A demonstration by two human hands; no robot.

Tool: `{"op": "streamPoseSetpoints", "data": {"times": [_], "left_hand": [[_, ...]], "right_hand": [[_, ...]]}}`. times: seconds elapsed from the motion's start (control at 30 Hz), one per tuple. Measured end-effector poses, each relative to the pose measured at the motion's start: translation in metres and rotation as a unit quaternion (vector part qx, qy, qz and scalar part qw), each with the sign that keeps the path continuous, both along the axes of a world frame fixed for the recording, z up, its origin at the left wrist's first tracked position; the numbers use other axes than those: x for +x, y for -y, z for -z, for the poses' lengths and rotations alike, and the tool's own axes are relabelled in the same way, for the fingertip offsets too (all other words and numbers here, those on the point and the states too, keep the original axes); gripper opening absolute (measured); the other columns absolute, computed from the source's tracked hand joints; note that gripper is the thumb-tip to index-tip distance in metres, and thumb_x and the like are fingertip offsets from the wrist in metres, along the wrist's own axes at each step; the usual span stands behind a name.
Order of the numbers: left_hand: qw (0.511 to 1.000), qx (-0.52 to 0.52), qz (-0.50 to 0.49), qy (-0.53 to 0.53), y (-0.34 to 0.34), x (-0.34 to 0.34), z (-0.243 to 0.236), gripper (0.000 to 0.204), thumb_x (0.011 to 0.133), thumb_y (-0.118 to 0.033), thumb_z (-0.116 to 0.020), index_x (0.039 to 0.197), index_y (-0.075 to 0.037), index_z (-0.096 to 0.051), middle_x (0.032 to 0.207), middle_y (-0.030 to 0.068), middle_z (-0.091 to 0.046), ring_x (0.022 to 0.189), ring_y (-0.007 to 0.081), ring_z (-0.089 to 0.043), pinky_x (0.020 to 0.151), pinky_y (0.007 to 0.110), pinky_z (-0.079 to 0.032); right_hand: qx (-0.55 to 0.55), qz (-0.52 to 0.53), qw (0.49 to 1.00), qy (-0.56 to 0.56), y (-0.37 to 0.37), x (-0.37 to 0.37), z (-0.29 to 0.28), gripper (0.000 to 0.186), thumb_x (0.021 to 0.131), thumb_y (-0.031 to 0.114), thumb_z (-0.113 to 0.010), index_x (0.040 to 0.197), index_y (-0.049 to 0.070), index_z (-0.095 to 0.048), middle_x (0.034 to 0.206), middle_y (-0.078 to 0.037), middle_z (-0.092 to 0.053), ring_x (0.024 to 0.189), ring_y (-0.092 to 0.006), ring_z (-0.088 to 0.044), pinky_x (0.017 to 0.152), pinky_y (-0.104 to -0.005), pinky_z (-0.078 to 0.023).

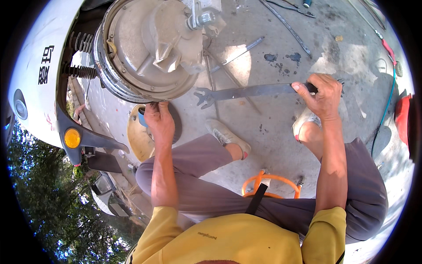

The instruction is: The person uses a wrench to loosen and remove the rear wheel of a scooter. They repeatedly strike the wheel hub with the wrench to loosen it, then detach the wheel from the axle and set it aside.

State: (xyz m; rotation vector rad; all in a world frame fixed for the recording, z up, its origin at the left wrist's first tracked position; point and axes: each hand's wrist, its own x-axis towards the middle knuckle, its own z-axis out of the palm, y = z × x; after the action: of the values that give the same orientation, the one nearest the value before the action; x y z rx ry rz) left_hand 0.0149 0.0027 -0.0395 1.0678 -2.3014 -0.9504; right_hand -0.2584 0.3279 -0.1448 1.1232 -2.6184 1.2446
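A large dusty metal wheel hub housing with a rim (132, 53) fills the top left, beside the vehicle's coil springs (80, 71). My left hand (159, 118) grips the rim's lower edge, its fingertips partly hidden beneath it. My right hand (322, 97) is closed around one end of a long flat dark wrench (248, 91), held level above the ground, its forked head pointing left toward the hub but apart from it. Below my left hand a cream round basin (136, 143) sits on the ground, with something blue in it.
White vehicle bodywork (35, 88) with an amber reflector (72, 138) stands left. Bars (237, 55), pliers (299, 12) and a teal hose (388, 99) lie on the concrete. A red object (402, 119) is at far right. An orange stool frame (277, 178) sits beneath me, trees behind left.
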Motion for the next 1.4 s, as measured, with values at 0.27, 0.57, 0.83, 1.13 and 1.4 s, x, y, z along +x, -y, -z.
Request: {"op": "streamPoseSetpoints", "data": {"times": [0.27, 0.57, 0.83, 1.13, 1.4], "left_hand": [[1.0, 0.012, -0.003, 0.012, -0.001, 0.001, 0.004, 0.02, 0.107, -0.007, -0.058, 0.12, 0.006, -0.065, 0.114, 0.0093, -0.072, 0.104, 0.0135, -0.063, 0.097, 0.028, -0.047], [1.0, 0.009, -0.004, 0.016, -0.001, 0.004, 0.003, 0.018, 0.106, -0.005, -0.058, 0.119, 0.007, -0.065, 0.114, 0.01, -0.073, 0.102, 0.0135, -0.063, 0.095, 0.028, -0.048], [0.993, -0.068, -0.004, 0.098, -0.008, -0.003, -0.009, 0.017, 0.103, 0.0, -0.06, 0.113, 0.008, -0.07, 0.108, 0.0101, -0.074, 0.099, 0.0126, -0.065, 0.091, 0.027, -0.049], [0.992, -0.053, -0.03, 0.113, -0.014, 0.0, -0.013, 0.021, 0.102, 0.001, -0.06, 0.12, 0.008, -0.067, 0.115, 0.0099, -0.073, 0.102, 0.0118, -0.064, 0.09, 0.025, -0.047], [0.986, -0.112, -0.019, 0.126, -0.017, 0.002, -0.013, 0.019, 0.102, -0.003, -0.063, 0.116, 0.008, -0.069, 0.107, 0.0094, -0.074, 0.098, 0.0117, -0.065, 0.086, 0.025, -0.048]], "right_hand": [[-0.009, -0.012, 0.999, -0.048, 0.015, -0.013, -0.004, 0.054, 0.074, 0.05, -0.088, 0.062, 0.009, -0.055, 0.052, -0.003, -0.047, 0.048, -0.0239, -0.045, 0.047, -0.0365, -0.035], [-0.033, -0.058, 0.996, -0.055, 0.035, -0.041, 0.002, 0.056, 0.074, 0.05, -0.088, 0.062, 0.006, -0.056, 0.052, -0.006, -0.046, 0.049, -0.027, -0.045, 0.047, -0.0387, -0.035], [-0.079, -0.13, 0.988, -0.032, 0.064, -0.073, 0.035, 0.054, 0.079, 0.049, -0.086, 0.065, 0.005, -0.056, 0.054, -0.007, -0.047, 0.052, -0.0277, -0.046, 0.049, -0.0398, -0.036], [-0.129, -0.176, 0.975, -0.028, 0.103, -0.084, 0.071, 0.045, 0.081, 0.04, -0.084, 0.074, 0.004, -0.058, 0.067, -0.008, -0.053, 0.064, -0.027, -0.05, 0.059, -0.0392, -0.039], [-0.092, -0.197, 0.976, 0.008, 0.115, -0.075, 0.063, 0.049, 0.082, 0.048, -0.082, 0.076, 0.004, -0.063, 0.066, -0.008, -0.057, 0.065, -0.0294, -0.053, 0.062, -0.0398, -0.043]]}}
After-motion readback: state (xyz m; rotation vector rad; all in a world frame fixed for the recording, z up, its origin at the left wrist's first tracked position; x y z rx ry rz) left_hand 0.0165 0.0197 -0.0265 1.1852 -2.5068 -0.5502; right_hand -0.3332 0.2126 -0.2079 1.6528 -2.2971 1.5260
